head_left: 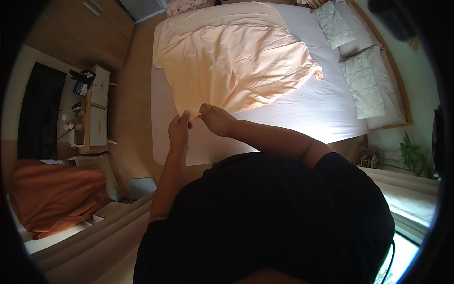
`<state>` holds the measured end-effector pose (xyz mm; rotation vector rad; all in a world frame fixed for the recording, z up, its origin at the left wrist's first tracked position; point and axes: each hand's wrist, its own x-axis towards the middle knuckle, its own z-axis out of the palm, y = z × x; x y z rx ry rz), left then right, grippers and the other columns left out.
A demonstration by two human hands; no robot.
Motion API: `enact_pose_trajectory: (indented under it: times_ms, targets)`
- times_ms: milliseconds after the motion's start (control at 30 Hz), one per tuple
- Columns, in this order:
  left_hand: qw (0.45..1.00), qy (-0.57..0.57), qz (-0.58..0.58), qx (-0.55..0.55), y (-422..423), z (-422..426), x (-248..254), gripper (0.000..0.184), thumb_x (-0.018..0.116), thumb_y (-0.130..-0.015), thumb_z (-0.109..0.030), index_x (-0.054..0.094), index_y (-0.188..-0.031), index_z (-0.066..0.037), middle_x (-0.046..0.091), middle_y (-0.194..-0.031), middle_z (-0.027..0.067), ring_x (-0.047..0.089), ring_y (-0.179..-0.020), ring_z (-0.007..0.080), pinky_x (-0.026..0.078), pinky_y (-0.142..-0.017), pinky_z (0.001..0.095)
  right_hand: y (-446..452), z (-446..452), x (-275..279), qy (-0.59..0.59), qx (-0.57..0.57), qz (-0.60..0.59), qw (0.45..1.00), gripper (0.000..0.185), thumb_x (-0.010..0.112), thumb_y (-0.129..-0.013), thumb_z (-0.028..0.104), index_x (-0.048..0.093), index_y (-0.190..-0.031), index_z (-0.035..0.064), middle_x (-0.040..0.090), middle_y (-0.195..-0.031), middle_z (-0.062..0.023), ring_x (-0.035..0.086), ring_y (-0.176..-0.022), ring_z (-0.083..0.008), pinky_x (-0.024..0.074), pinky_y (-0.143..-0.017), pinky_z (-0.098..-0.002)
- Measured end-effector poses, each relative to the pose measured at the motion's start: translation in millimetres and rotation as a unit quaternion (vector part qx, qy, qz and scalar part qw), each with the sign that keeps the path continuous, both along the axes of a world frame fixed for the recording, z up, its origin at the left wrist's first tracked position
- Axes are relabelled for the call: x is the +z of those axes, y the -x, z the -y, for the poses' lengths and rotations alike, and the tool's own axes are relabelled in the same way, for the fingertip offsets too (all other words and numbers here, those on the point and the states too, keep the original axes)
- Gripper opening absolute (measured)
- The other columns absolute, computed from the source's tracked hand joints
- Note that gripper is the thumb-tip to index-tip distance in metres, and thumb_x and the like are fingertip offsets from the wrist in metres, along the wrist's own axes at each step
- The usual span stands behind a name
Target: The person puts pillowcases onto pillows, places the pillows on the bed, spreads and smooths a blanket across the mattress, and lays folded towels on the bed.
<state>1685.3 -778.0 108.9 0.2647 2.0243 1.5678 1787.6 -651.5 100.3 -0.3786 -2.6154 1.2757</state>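
Observation:
A peach duvet cover (222,57) lies spread and wrinkled over the bed, its near end drawn to a narrow point at my hands. My left hand (179,127) is closed, pinching that near corner between thumb and fingers. Just to its right, my right hand (216,119) also grips the cover's edge with bent fingers. A short stretch of cloth shows between the two hands. Both are above the near side of the bed, over the white fitted sheet (302,118). At the right, another corner of the cover lies bunched on the sheet.
Pillows (362,87) rest against the wooden headboard (395,80) on the right. To the left stand a low cabinet (98,125) and a television (40,111). An orange-brown cloth (61,196) covers something at lower left. A plant (414,154) and curtains (109,236) are close to me.

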Motion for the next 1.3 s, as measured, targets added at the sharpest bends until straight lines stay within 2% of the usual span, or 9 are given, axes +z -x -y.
enact_pose_trajectory:
  times_ms: [300,500,667,800,833,867,1100,1167,1300]
  targets:
    - [0.942,-0.154,0.264,0.136,-18.6,23.7,-43.4,0.036,0.047,-0.096,-0.029,0.058,-0.109,0.003,0.055,-0.076,0.0035,0.049,-0.064,0.0107,0.042,-0.060,0.0218,14.2,-21.5,-24.9,0.152,-0.091,0.035,0.984,0.020,0.045,-0.091,0.015,0.049,-0.100,-0.0026,0.059,-0.093,-0.0241,0.059,-0.089,-0.0358,0.0459,-0.078,-0.0398]
    - [0.983,-0.070,0.162,0.045,-20.4,34.0,-54.2,0.036,0.052,-0.091,-0.012,0.051,-0.125,-0.003,0.054,-0.073,0.0023,0.049,-0.062,0.0110,0.041,-0.058,0.0229,25.9,-34.1,-33.0,0.193,-0.165,0.043,0.966,0.026,0.054,-0.088,0.021,0.056,-0.103,0.0001,0.063,-0.086,-0.0150,0.061,-0.080,-0.0234,0.0474,-0.071,-0.0338]
    - [0.860,-0.267,0.433,-0.040,-21.2,45.7,-54.8,0.053,0.048,-0.087,-0.009,0.035,-0.138,-0.013,0.052,-0.069,0.0029,0.051,-0.064,0.0144,0.043,-0.060,0.0260,38.2,-46.1,-10.9,0.188,-0.130,0.062,0.972,0.029,0.063,-0.085,0.030,0.063,-0.089,0.0012,0.062,-0.077,-0.0081,0.058,-0.075,-0.0167,0.0463,-0.067,-0.0306]
    - [0.827,-0.234,0.491,-0.143,-22.6,48.9,-51.0,0.046,0.047,-0.089,-0.014,0.042,-0.135,-0.012,0.058,-0.071,0.0083,0.054,-0.061,0.0224,0.046,-0.063,0.0334,38.9,-36.4,-10.5,0.152,-0.083,-0.044,0.984,0.032,0.063,-0.083,0.034,0.066,-0.089,0.0020,0.063,-0.079,-0.0112,0.061,-0.073,-0.0228,0.0471,-0.067,-0.0341]
    - [0.944,-0.011,0.148,-0.294,-22.1,48.2,-51.0,0.043,0.047,-0.088,-0.013,0.046,-0.131,-0.010,0.060,-0.076,0.0113,0.056,-0.066,0.0267,0.046,-0.068,0.0354,36.0,-33.1,-12.9,0.109,-0.041,-0.080,0.990,0.032,0.062,-0.083,0.034,0.067,-0.092,0.0032,0.064,-0.083,-0.0123,0.061,-0.077,-0.0249,0.0469,-0.069,-0.0349]
    - [0.869,0.215,-0.225,-0.384,-21.8,47.6,-51.2,0.040,0.047,-0.088,-0.012,0.050,-0.128,-0.009,0.062,-0.082,0.0143,0.058,-0.070,0.0309,0.047,-0.073,0.0374,32.7,-29.4,-14.1,0.108,-0.041,-0.078,0.990,0.032,0.062,-0.083,0.034,0.067,-0.092,0.0032,0.064,-0.083,-0.0123,0.061,-0.077,-0.0249,0.0469,-0.069,-0.0349]
    - [0.891,0.181,-0.304,-0.285,-21.3,43.3,-46.5,0.031,0.048,-0.086,-0.007,0.059,-0.113,0.003,0.064,-0.089,0.0151,0.059,-0.086,0.0301,0.045,-0.079,0.0357,23.2,-14.9,-29.0,0.107,-0.008,0.016,0.994,0.030,0.063,-0.085,0.033,0.067,-0.095,0.0058,0.062,-0.089,-0.0114,0.059,-0.084,-0.0241,0.0464,-0.077,-0.0340]
    - [0.980,0.045,0.096,-0.169,-28.7,38.1,-52.4,0.029,0.050,-0.088,-0.015,0.063,-0.105,0.004,0.064,-0.088,0.0104,0.057,-0.082,0.0219,0.044,-0.076,0.0317,20.2,-16.8,-30.2,0.100,-0.017,0.011,0.995,0.027,0.062,-0.085,0.031,0.068,-0.094,0.0068,0.062,-0.089,-0.0099,0.059,-0.084,-0.0243,0.0460,-0.077,-0.0347]
    - [0.932,-0.124,0.330,-0.085,-10.3,42.2,-52.4,0.036,0.053,-0.089,-0.028,0.064,-0.099,0.005,0.064,-0.090,0.0083,0.054,-0.079,0.0156,0.042,-0.073,0.0275,8.3,-14.3,-25.7,-0.062,0.113,-0.096,0.987,0.013,0.062,-0.083,0.022,0.068,-0.089,0.0128,0.061,-0.088,-0.0056,0.056,-0.089,-0.0250,0.0443,-0.082,-0.0359]
